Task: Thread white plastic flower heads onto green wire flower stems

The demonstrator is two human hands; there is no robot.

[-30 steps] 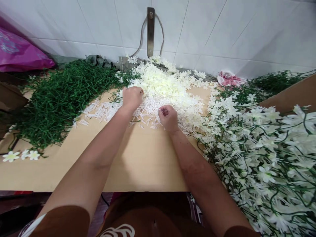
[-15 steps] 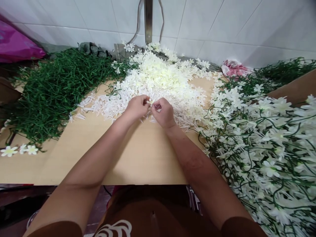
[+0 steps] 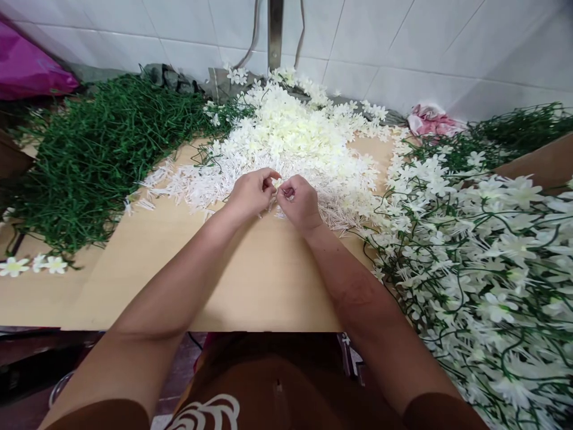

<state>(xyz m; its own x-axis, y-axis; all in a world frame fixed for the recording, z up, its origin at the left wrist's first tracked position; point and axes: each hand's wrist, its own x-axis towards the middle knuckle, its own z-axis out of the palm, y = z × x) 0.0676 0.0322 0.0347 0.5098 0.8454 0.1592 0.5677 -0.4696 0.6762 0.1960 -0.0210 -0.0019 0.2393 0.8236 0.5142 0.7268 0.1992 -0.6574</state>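
A small artificial flower (image 3: 276, 183), white with a yellowish middle, is between my two hands above the front of the flower pile. My left hand (image 3: 254, 190) is closed, thumb and fingers pinching at the flower's left side. From the right, my right hand (image 3: 301, 202) pinches close against the same flower; what lies exactly between its fingertips is hidden. Just beyond both hands lies a heap of loose white flower heads (image 3: 304, 128). Thin white stamen-like pieces (image 3: 192, 186) spread along its near edge, under and beside my hands.
Green plastic stems (image 3: 102, 155) form a big tangle on the left. Assembled white flowers on green stems (image 3: 492, 269) are piled on the right. A tan tabletop (image 3: 268, 280) runs beneath; a metal post (image 3: 274, 36) stands by the tiled wall. A pink bag (image 3: 31, 63) sits far left.
The view has shifted slightly. My hands stay together at the small flower, with my fingers moved a little and the flower now more covered.
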